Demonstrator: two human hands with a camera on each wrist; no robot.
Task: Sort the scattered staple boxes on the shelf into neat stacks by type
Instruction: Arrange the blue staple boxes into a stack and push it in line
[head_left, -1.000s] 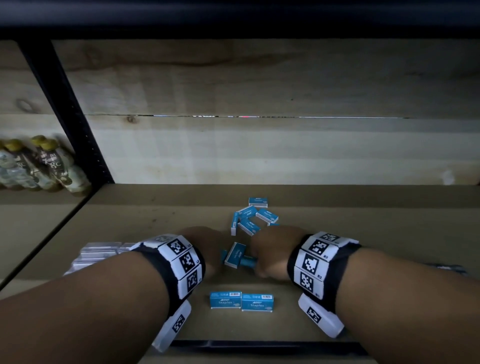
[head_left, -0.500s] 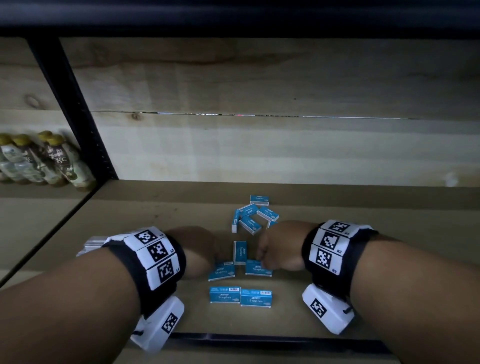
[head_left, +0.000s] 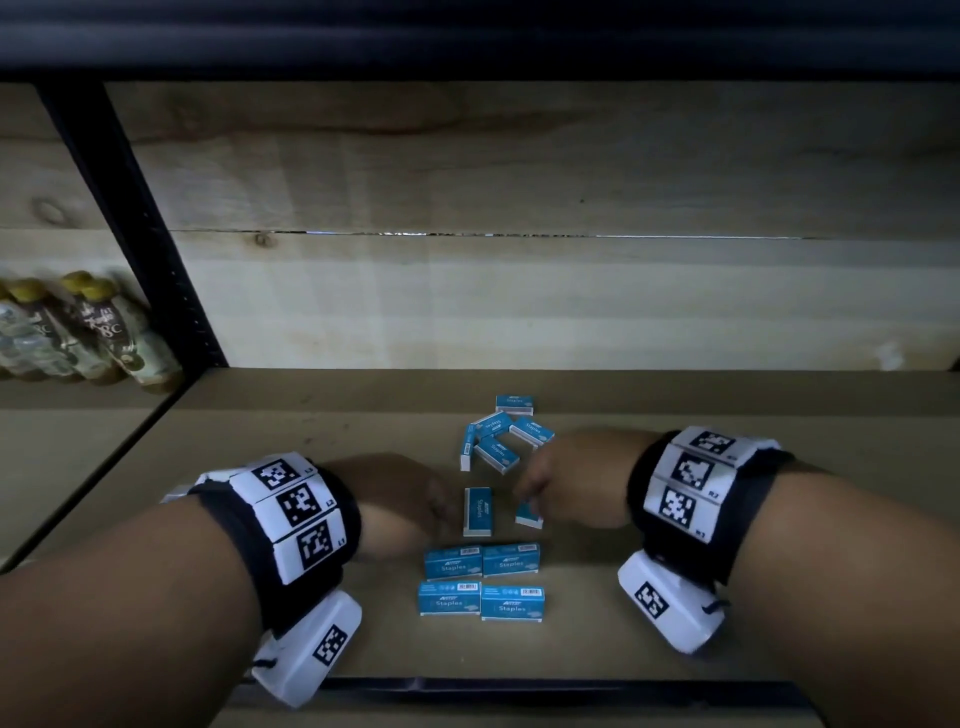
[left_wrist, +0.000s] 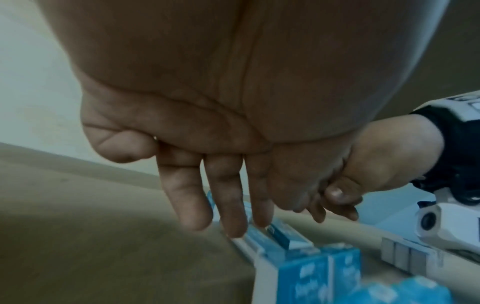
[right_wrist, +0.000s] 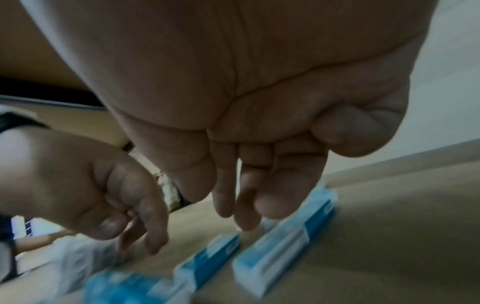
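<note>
Shelf (head_left: 675, 519) of brown board under my two forearms, seen from my head, with a pale plank wall behind it and a black front edge.

Four blue staple boxes (head_left: 480, 582) lie flat near the front edge, set two by two with sides touching and their labels facing me.

Just behind them, a single box (head_left: 478, 511) lies flat, turned lengthwise toward the back edge.

My left hand (head_left: 400, 501) sits just left of that box. From the left wrist view its fingers (left_wrist: 228, 205) hang down straight and slightly apart, holding nothing, with the tips close above a box; I cannot tell if they touch it.

My right hand (head_left: 571, 480) sits just right of the single box, and a tilted box (head_left: 529, 514) shows below its fingertips. The right wrist view is blurred: the fingers (right_wrist: 246, 195) point down, close together, and I cannot tell whether they grip that box or only touch it.

Further back, toward the back edge, a loose pile of boxes (head_left: 501, 434) lies at mixed angles, some leaning on each other.

Left of my left wrist, partly hidden, a pale stack (head_left: 176, 491) rests on the shelf.

Beyond a black upright post (head_left: 140, 228), on the neighbouring shelf at far left, stand bottles (head_left: 88, 332) with yellowish caps.
</note>
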